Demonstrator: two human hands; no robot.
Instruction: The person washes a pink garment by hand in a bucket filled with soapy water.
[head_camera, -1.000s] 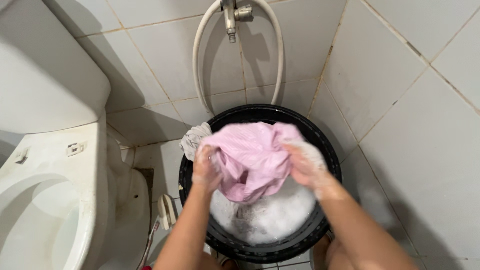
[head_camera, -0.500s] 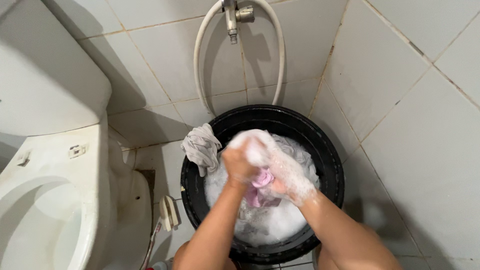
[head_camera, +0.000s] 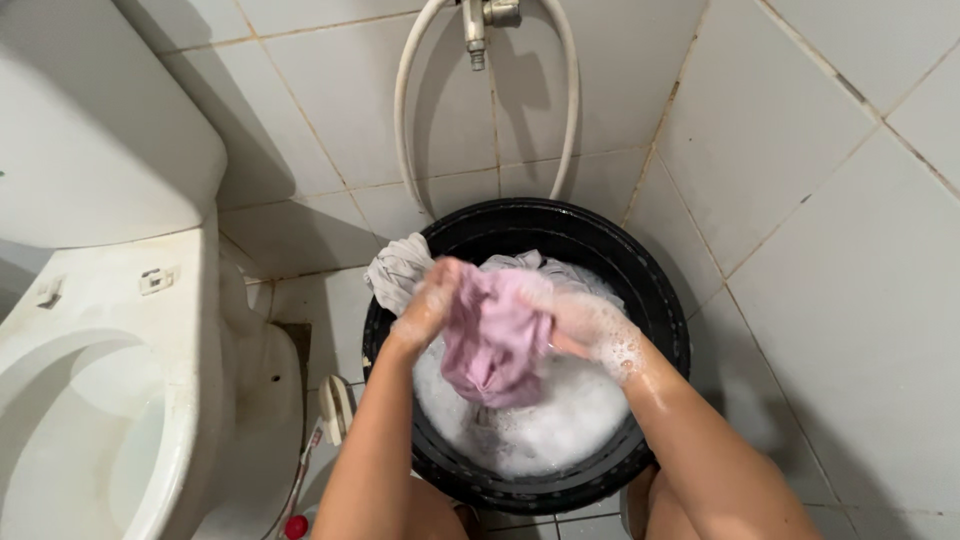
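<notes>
In a white-tiled bathroom corner, a black basin (head_camera: 660, 300) full of suds sits on the floor beside a toilet (head_camera: 110, 330). The left hand (head_camera: 428, 305) and right hand (head_camera: 585, 325) are both closed on a pink garment (head_camera: 495, 340), which hangs between them above the foam, long axis downward. A grey cloth (head_camera: 395, 270) drapes over the rim just left of the left hand, and a hose (head_camera: 405, 120) loops on the wall behind.
</notes>
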